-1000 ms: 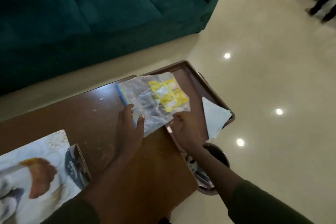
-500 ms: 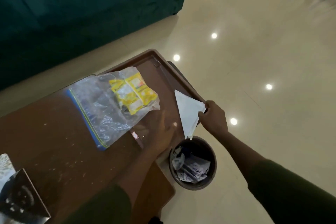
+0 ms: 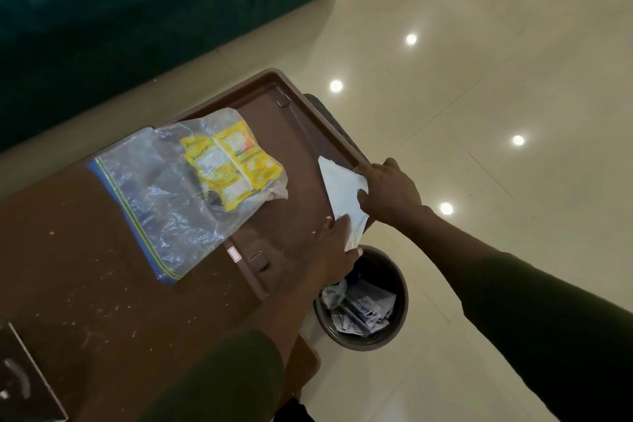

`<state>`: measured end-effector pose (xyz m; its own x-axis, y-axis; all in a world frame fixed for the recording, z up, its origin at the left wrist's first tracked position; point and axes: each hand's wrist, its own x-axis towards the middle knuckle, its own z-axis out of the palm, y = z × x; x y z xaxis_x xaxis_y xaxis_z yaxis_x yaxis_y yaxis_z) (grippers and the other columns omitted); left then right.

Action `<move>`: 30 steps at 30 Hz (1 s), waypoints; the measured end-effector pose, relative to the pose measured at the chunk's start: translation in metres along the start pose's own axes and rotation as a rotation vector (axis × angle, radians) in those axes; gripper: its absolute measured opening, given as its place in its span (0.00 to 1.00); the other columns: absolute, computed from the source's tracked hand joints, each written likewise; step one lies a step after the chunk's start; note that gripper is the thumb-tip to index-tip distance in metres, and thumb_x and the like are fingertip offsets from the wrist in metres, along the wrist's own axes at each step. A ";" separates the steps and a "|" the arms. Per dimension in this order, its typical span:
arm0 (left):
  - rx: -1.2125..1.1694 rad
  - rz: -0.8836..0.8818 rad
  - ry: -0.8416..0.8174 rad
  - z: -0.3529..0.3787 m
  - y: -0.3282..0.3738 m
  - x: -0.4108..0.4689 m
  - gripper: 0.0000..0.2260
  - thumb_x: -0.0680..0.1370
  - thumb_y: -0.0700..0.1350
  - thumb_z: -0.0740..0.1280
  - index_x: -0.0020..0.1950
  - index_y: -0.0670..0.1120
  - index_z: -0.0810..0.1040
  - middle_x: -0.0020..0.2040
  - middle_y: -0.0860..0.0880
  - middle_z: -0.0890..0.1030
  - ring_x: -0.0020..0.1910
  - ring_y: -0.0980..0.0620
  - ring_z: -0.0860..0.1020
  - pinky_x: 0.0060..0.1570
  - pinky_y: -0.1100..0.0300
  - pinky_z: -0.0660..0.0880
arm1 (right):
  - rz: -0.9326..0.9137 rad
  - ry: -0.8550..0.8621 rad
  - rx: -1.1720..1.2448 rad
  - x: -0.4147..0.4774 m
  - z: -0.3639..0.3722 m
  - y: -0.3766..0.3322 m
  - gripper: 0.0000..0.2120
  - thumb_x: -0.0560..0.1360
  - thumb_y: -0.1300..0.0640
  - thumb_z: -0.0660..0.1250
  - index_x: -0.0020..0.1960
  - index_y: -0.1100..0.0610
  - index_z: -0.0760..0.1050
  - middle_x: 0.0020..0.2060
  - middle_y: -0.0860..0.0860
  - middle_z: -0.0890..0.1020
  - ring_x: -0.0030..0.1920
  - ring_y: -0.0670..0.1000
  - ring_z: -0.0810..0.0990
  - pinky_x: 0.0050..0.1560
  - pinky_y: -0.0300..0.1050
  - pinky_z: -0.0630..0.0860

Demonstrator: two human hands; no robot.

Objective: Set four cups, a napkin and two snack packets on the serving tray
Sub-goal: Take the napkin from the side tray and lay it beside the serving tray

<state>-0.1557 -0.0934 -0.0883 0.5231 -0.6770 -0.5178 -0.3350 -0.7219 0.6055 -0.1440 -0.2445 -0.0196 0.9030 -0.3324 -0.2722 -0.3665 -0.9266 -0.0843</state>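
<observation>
Now: we see the napkin (image 3: pixel 339 187) on the tray (image 3: pixel 270 106), hanging over its edge at 4 o'clock | Long side: runs 11 to 5 | Hands: right hand (image 3: pixel 388 193) pinches its far side, left hand (image 3: pixel 337 243) touches its near tip, fingers loose | Nearer: both right on it | Snack packets (image 3: pixel 227 166): in a clear bag (image 3: pixel 171 199), at 9 o'clock from the napkin | Cups: none seen.

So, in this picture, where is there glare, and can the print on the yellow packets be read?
Head view: round ceiling-light reflections glare on the glossy floor; the plastic bag shows soft sheen; the print on the yellow packets is too soft to read; both hands, left and right, look dim on the napkin.
</observation>
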 end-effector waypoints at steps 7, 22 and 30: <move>0.126 0.110 0.069 -0.005 0.001 -0.006 0.30 0.79 0.54 0.62 0.77 0.45 0.56 0.77 0.42 0.61 0.75 0.41 0.61 0.71 0.44 0.60 | -0.035 -0.136 -0.241 0.007 0.008 -0.015 0.23 0.72 0.51 0.66 0.65 0.57 0.69 0.62 0.55 0.77 0.61 0.56 0.72 0.58 0.50 0.71; -0.063 0.128 0.369 -0.015 0.007 -0.021 0.21 0.73 0.41 0.72 0.64 0.37 0.75 0.59 0.37 0.80 0.60 0.41 0.79 0.53 0.54 0.75 | 0.127 -0.331 0.192 0.017 -0.005 -0.019 0.17 0.70 0.55 0.70 0.56 0.62 0.78 0.45 0.55 0.81 0.42 0.54 0.78 0.39 0.42 0.76; -0.893 -0.224 0.657 -0.060 0.014 -0.028 0.24 0.83 0.53 0.54 0.77 0.45 0.62 0.75 0.45 0.67 0.72 0.48 0.66 0.52 0.82 0.54 | 0.161 -0.178 0.753 0.001 -0.036 -0.047 0.18 0.69 0.58 0.71 0.58 0.54 0.76 0.50 0.52 0.80 0.51 0.55 0.79 0.52 0.50 0.78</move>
<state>-0.1284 -0.0759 -0.0291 0.8997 -0.1490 -0.4103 0.3599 -0.2786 0.8904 -0.1180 -0.2080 0.0191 0.7999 -0.3605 -0.4798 -0.6001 -0.4799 -0.6400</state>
